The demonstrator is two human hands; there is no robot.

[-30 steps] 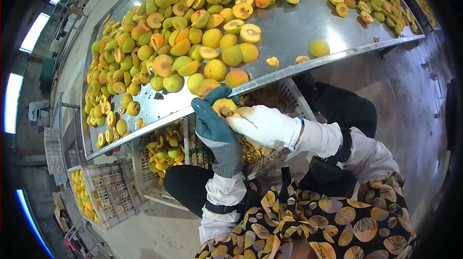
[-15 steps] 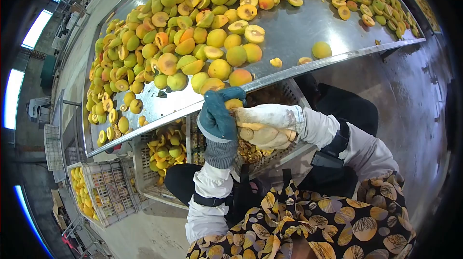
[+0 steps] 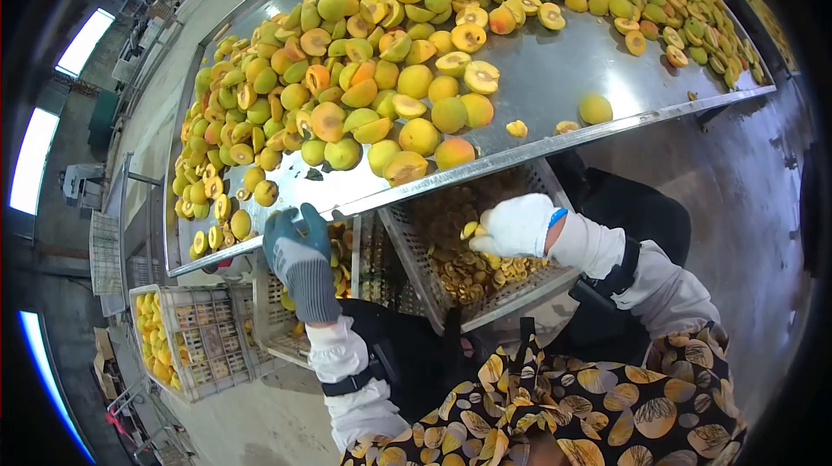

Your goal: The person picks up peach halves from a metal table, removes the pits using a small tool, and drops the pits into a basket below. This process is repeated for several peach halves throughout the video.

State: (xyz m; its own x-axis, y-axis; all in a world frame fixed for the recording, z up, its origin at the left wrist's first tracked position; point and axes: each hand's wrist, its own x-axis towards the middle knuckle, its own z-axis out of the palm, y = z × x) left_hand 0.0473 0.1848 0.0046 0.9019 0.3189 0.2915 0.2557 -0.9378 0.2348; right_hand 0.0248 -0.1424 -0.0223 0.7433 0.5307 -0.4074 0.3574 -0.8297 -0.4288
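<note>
Gloved hands parted below the fruit table

Head view: the left hand [image 3: 297,249] (blue-grey glove) hangs loosely curled over the crate of halves [image 3: 299,280], gripping nothing visible. The right hand [image 3: 517,226], in a white glove, pinches a small fruit piece [image 3: 471,229] above the crate of pits [image 3: 485,271]. The steel table [image 3: 555,67] of fruit lies just beyond both.
</note>
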